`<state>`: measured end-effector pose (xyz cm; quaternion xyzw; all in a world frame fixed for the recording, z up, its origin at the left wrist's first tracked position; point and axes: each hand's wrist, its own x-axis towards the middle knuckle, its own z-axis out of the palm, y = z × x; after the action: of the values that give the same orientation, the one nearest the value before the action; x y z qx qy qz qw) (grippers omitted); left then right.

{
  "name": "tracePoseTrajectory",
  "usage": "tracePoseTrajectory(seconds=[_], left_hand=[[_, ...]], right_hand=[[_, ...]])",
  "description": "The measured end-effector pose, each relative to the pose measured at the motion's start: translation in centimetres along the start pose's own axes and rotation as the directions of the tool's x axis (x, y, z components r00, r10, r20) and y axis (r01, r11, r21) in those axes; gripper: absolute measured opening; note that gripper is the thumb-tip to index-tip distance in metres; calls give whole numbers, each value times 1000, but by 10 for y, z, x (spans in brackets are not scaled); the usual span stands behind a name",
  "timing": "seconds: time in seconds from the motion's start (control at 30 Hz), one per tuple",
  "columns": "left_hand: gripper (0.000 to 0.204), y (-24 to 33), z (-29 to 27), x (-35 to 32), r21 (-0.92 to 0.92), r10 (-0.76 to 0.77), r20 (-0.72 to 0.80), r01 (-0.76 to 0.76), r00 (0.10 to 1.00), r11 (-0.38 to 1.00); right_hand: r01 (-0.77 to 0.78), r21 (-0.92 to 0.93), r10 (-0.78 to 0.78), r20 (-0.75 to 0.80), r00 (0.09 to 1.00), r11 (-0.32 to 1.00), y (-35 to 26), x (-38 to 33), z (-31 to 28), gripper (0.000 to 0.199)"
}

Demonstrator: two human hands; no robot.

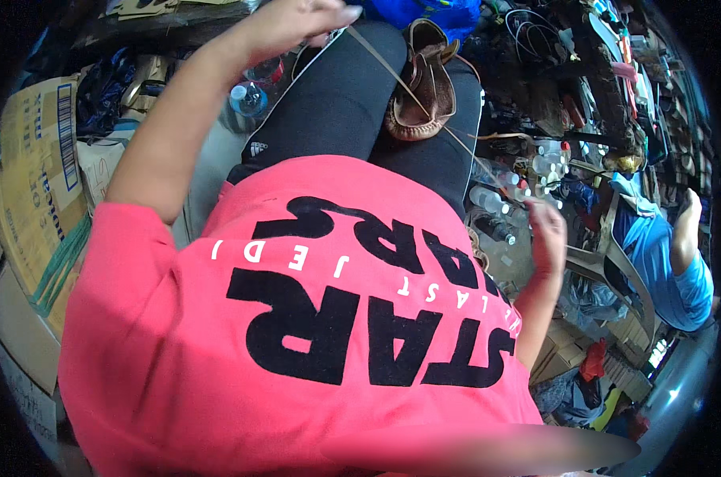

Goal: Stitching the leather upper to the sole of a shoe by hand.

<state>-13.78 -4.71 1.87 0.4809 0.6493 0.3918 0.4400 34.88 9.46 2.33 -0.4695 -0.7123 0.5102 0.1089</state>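
Left hand: we have it clamped on the cord | right hand: curled near the cord's other end, grip too blurred to tell | brown shoe: on our thighs, cord crossing its stitched toe | step, we judge: tensioning a stitch | next calls for: even, opposed pull

Looking steeply down from head height — wide fisheye, very near the pink shirt, farther from the black trousers
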Motion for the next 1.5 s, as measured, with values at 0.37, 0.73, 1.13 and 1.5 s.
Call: tracePoseTrajectory(seconds=[0.37, 0.73, 1.13, 1.5], left_hand=[[50, -24, 28, 64, -897, -31, 208, 203, 978, 392], [22, 16, 79, 46, 439, 642, 117, -619, 758, 651], [23, 5, 133, 77, 269, 462, 332, -551, 823, 790], [9, 13, 117, 93, 74, 321, 521, -417, 791, 906]], right_hand=[[153, -706, -261, -46, 964, 691, 65, -27, 73, 39], [180, -9, -177, -236, 955, 984, -39, 37, 60, 27], [460, -355, -314, 399, 862, 813, -97, 65, 104, 26], [370, -238, -347, 134, 928, 898, -100, 45, 97, 16]])
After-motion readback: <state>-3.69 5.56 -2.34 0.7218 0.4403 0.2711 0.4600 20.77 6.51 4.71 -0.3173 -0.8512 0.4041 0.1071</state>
